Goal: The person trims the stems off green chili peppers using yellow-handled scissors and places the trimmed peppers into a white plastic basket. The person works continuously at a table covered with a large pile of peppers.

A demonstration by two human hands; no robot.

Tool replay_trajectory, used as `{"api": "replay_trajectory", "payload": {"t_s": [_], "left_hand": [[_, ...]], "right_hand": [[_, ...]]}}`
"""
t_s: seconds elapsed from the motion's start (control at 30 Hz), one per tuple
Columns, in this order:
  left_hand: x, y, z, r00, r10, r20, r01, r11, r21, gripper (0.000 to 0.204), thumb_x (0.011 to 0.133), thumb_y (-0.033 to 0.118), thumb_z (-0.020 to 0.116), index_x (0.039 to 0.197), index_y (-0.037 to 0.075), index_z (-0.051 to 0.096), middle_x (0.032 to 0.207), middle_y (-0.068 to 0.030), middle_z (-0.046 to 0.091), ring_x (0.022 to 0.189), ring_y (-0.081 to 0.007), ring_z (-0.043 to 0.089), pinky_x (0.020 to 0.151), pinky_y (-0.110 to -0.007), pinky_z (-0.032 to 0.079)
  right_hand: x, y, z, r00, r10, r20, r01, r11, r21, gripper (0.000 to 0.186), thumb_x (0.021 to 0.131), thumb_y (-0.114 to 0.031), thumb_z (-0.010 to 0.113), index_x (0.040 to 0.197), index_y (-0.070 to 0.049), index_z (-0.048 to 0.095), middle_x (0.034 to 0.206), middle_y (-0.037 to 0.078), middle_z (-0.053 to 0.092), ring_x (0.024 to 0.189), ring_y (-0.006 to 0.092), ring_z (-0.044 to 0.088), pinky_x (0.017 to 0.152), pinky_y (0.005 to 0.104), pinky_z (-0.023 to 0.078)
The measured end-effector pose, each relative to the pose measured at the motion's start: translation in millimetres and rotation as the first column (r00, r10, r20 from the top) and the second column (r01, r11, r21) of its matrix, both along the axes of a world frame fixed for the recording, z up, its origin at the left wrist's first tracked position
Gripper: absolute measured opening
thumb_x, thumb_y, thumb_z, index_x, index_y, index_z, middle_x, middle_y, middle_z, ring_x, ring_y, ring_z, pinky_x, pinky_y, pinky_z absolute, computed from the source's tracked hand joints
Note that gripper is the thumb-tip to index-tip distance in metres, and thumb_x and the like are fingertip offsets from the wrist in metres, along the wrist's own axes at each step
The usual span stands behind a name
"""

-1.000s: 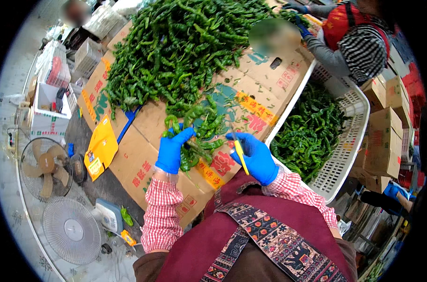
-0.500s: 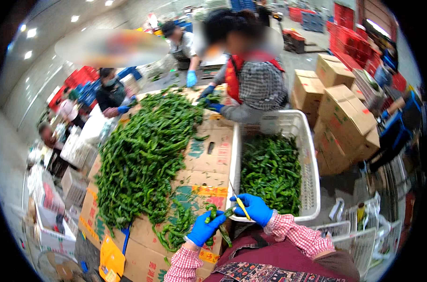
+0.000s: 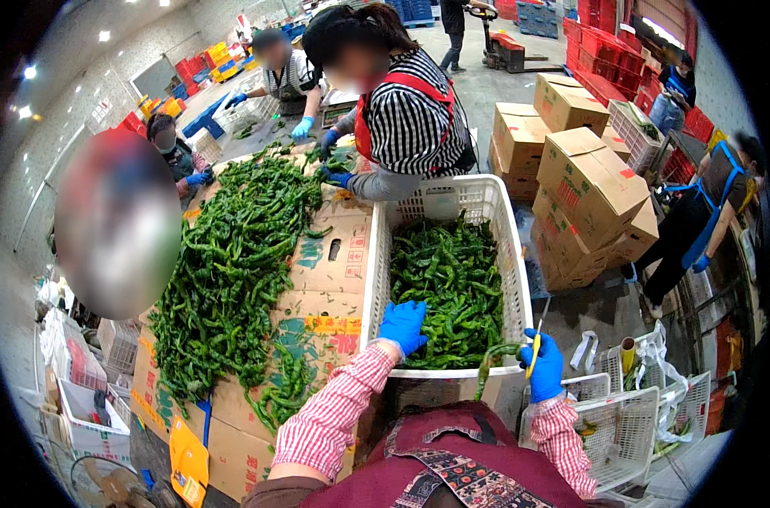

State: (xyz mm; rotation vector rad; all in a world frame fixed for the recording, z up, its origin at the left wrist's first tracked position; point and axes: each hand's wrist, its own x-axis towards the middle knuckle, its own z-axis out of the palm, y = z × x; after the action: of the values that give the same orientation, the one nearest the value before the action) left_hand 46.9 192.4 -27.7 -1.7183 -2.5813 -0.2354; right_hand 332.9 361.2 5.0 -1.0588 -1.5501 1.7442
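My left hand [image 3: 402,328], in a blue glove, reaches palm down over the near left part of a white plastic crate [image 3: 370,292]. Its fingers are stretched toward the green peppers [image 3: 446,288] inside; what lies beneath the palm is hidden. Just off the crate's near right corner, my gloved right hand [image 3: 544,369] is closed round a yellow-handled cutting tool [image 3: 533,356] with a thin metal blade pointing up. A bent green pepper [image 3: 485,371] sticks out leftward from that hand and hangs down by the crate's rim.
A large pepper heap [image 3: 232,271] covers flattened cardboard [image 3: 326,300] on the table to the left. Co-workers in blue gloves stand round the far side, one [image 3: 415,110] close beyond the crate. Cardboard boxes [image 3: 584,186] are stacked at right, with white crates [image 3: 614,440] below.
My left hand has moved from over the cardboard, where it held peppers, to over the crate. My right hand has shifted right with the tool and a pepper. The view has shifted.
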Motion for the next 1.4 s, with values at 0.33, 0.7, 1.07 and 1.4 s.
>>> {"api": "replay_trajectory", "payload": {"t_s": [0.33, 0.7, 1.07, 1.4], "left_hand": [[89, -46, -46, 0.967, 0.090, 0.239, -0.053, 0.986, -0.155, 0.058, 0.091, 0.060, 0.051, 0.095, 0.005, 0.069, 0.094, -0.0194, 0.067, 0.087, -0.0371, 0.065, 0.075, -0.048, 0.050], [90, -39, -37, 0.971, 0.185, 0.154, -0.136, 0.949, -0.284, 0.064, 0.087, 0.069, 0.050, 0.087, 0.009, 0.073, 0.084, -0.0181, 0.070, 0.079, -0.0351, 0.068, 0.071, -0.047, 0.052], [100, -41, -81, 0.979, 0.108, 0.175, -0.101, 0.994, -0.047, 0.049, 0.091, 0.047, 0.062, 0.102, -0.001, 0.065, 0.094, -0.0234, 0.067, 0.083, -0.0381, 0.064, 0.073, -0.045, 0.048], [176, -116, -86, 0.979, -0.029, 0.203, -0.012, 0.980, 0.201, 0.063, 0.080, 0.032, 0.072, 0.131, 0.001, 0.052, 0.141, -0.0262, 0.045, 0.121, -0.0455, 0.048, 0.105, -0.052, 0.037]], "right_hand": [[42, 19, -27, 0.997, 0.011, -0.075, -0.014, 0.999, -0.035, 0.037, 0.086, -0.004, 0.069, 0.122, -0.001, 0.060, 0.089, 0.006, 0.064, 0.070, 0.0092, 0.058, 0.059, 0.0242, 0.048], [53, 5, -48, 0.973, -0.123, -0.193, 0.093, 0.983, -0.158, 0.043, 0.082, -0.011, 0.077, 0.120, 0.001, 0.061, 0.103, 0.009, 0.069, 0.092, 0.0144, 0.063, 0.082, 0.0303, 0.052], [172, 9, -137, 0.765, -0.597, 0.239, 0.576, 0.802, 0.161, 0.040, 0.076, -0.034, 0.080, 0.099, -0.003, 0.067, 0.093, 0.021, 0.069, 0.087, 0.0370, 0.067, 0.074, 0.0431, 0.052], [439, 14, -264, 0.282, -0.715, 0.640, 0.569, 0.661, 0.488, 0.028, 0.086, -0.027, 0.067, 0.095, -0.001, 0.061, 0.089, 0.023, 0.067, 0.081, 0.0390, 0.064, 0.070, 0.0464, 0.049]]}}
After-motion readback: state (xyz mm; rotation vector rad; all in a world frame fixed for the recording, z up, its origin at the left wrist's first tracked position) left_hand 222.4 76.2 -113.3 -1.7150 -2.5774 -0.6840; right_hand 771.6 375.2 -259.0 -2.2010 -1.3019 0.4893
